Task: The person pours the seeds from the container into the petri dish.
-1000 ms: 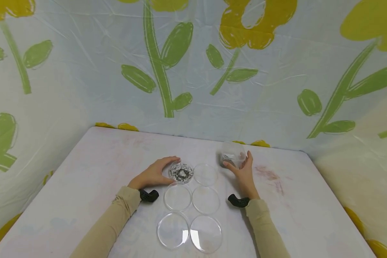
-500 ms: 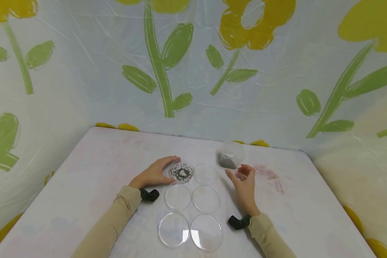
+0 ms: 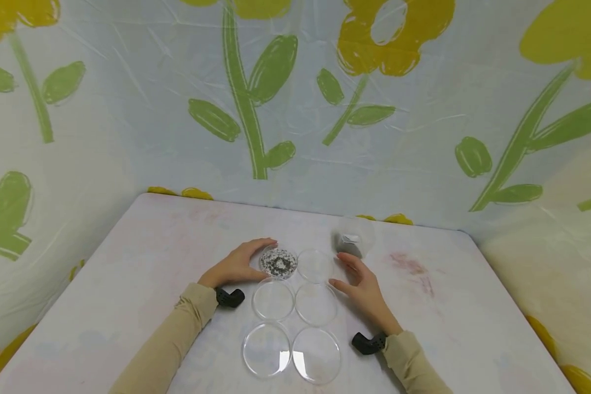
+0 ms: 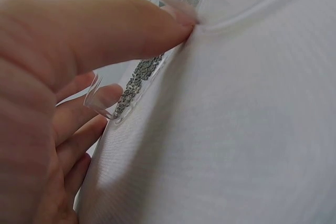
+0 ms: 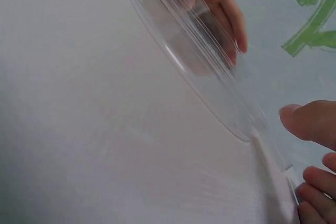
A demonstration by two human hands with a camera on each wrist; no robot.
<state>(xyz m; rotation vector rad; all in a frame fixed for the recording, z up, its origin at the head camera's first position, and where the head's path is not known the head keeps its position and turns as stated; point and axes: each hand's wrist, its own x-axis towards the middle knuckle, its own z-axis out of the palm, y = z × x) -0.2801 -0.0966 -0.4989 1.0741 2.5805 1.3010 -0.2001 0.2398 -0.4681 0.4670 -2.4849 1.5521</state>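
In the head view, my left hand [image 3: 236, 265] holds a round clear petri dish [image 3: 278, 262] by its sides, thumb in front and fingers behind. Dark granules mixed with white bits cover the bottom of that dish. From the left wrist view, the grey-green granules [image 4: 137, 85] show between the thumb and fingers. My right hand [image 3: 364, 290] is at the right side of another clear petri dish [image 3: 315, 266], thumb and fingers spread apart around its edge. The right wrist view shows this dish's clear wall [image 5: 194, 72] with the thumb [image 5: 310, 123] beside it.
More clear dishes stand in two columns toward the front, among them a middle left dish [image 3: 273, 301] and a front right dish [image 3: 317, 355]. A translucent container [image 3: 352, 241] with dark contents stands behind my right hand. A flowered cloth [image 3: 295, 137] hangs behind the table.
My right hand has left the translucent container at the back and moved forward, then left, to the back right dish. My left hand has stayed on the granule dish.
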